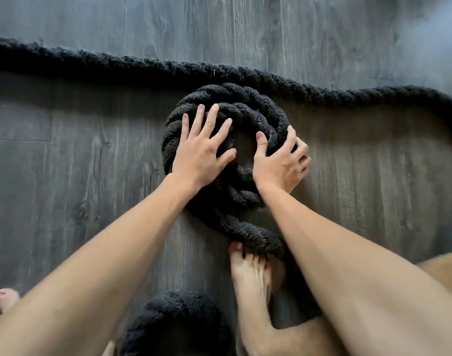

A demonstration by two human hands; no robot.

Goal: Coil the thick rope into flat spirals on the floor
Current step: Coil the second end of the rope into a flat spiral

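Note:
A thick black fuzzy rope runs across the grey wooden floor from far left to far right. At the middle it is wound into a small flat spiral of a few turns with a bare gap at its centre. My left hand lies flat on the spiral's left side, fingers spread and straight. My right hand grips the spiral's right side, thumb on the inner edge and fingers curled round the outer turn. A length of rope trails from the spiral toward me, under my right forearm.
My bare right foot stands on the floor just below the spiral, toes touching the trailing rope. Another rope section curls at the bottom centre. Toes of my left foot show at the lower left. Grey floorboards surround everything.

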